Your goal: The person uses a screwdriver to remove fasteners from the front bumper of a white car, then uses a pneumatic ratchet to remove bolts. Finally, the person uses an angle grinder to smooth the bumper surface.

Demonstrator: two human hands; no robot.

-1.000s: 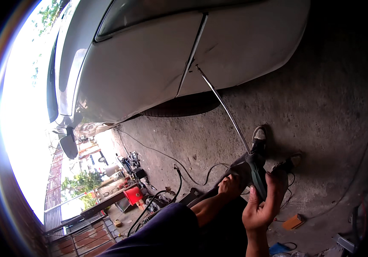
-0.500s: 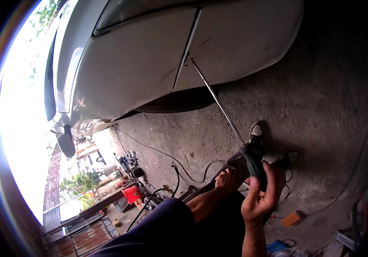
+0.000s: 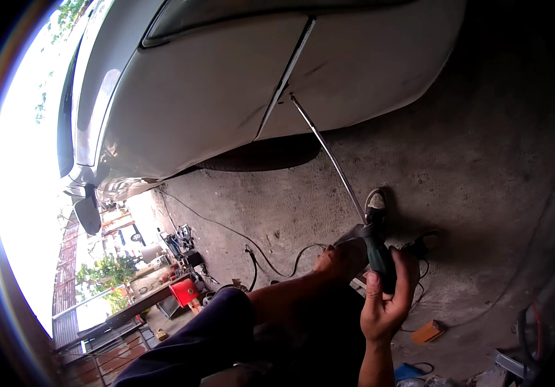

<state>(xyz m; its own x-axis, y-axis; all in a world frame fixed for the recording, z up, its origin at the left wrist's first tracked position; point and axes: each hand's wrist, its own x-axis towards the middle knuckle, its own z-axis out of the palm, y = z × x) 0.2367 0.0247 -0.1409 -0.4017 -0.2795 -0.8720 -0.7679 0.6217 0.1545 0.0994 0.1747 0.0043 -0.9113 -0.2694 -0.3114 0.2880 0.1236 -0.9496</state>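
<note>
My right hand [image 3: 390, 293] closes around the dark green handle [image 3: 377, 255] of a long tool with a thin silver rod [image 3: 326, 148]. The rod slants up and away, and its far tip appears to meet the light-coloured car panel [image 3: 348, 71], just right of a panel gap [image 3: 287, 77]. Small dark marks show on the panel near that tip. Left of the handle, my left hand [image 3: 330, 263] is curled against a dark grey shape [image 3: 353, 250]; what it grips, if anything, cannot be made out.
A shoe [image 3: 375, 201] stands on the rough concrete floor beyond the handle. A black cable [image 3: 245, 229] snakes across the floor. An orange block [image 3: 427, 331] and a blue item [image 3: 410, 372] lie at lower right. A red object [image 3: 185, 292] and assorted equipment stand at left.
The view has shifted slightly, and the car's panel gap sits a little differently in it. My left hand and forearm appear farther left and higher. The rod's tip stays by the gap.
</note>
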